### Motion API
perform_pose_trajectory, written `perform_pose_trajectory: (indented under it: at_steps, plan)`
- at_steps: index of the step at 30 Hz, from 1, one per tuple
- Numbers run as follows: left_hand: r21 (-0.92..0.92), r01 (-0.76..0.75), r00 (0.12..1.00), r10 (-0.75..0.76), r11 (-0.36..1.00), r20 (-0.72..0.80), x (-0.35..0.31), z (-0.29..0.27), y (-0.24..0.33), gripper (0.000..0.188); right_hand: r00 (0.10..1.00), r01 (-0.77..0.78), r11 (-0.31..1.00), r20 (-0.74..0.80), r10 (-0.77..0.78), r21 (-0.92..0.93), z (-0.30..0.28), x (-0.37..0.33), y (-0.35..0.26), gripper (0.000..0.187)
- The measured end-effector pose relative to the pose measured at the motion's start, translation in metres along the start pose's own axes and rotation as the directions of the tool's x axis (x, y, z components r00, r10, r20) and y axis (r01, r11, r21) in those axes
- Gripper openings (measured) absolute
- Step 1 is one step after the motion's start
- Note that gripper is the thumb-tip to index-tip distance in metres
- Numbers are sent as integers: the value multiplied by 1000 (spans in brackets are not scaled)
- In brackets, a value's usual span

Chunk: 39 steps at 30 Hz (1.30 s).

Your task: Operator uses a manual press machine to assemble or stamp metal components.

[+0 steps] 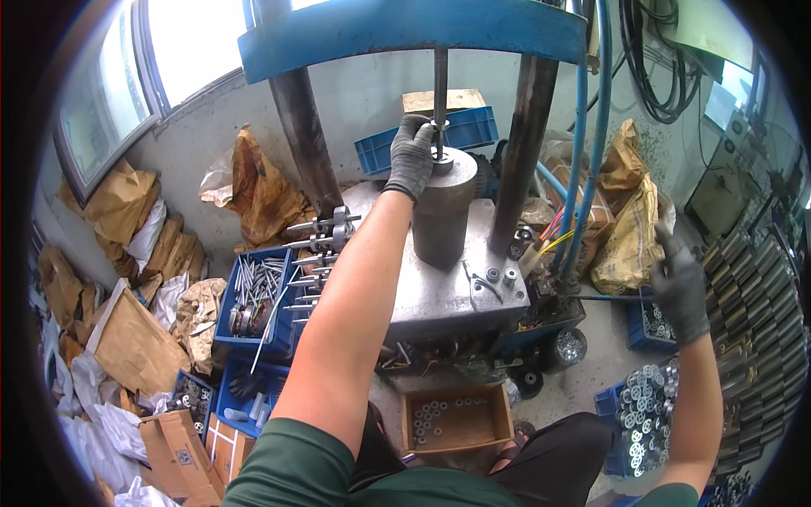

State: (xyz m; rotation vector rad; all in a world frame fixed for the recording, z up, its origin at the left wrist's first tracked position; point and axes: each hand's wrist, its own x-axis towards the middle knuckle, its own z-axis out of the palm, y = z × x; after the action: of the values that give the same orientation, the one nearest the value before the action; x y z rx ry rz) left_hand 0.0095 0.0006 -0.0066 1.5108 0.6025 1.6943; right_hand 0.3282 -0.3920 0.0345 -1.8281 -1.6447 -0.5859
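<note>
My left hand (411,156), in a grey glove, is closed at a slim metal shaft (439,139) that stands upright over a dark ring (442,166). The ring sits on top of a thick steel cylinder (445,220). Directly above the shaft comes down the press rod (441,80). My right hand (681,291), gloved too, is raised at the right, above a blue bin of small metal parts (639,325). Its fingers are smeared, so whether they hold anything is unclear.
Shafts with round discs (325,241) line the left edge of the metal press table (439,296). Blue bins (253,291) of rods stand left. A wooden box (456,444) with rings lies between my legs. Round metal pieces (646,414) fill a bin at right, beside stacked steel tubes (752,313).
</note>
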Motion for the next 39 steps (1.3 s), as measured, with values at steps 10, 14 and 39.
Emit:
perform_pose_trajectory:
  at_steps: [10,14,39]
  plan:
    - [43,159,980,-163,986,114,-8,5,17,28,702,10,999,712,18,-36,-31,-168,-30,21]
    - [28,194,973,-196,981,125,-5,3,16,27,680,-50,989,720,135,-138,-26,-178,-40,15]
    - [69,237,962,-244,969,123,-4,1,16,24,696,-20,1000,718,5,12,-38,-145,-26,23]
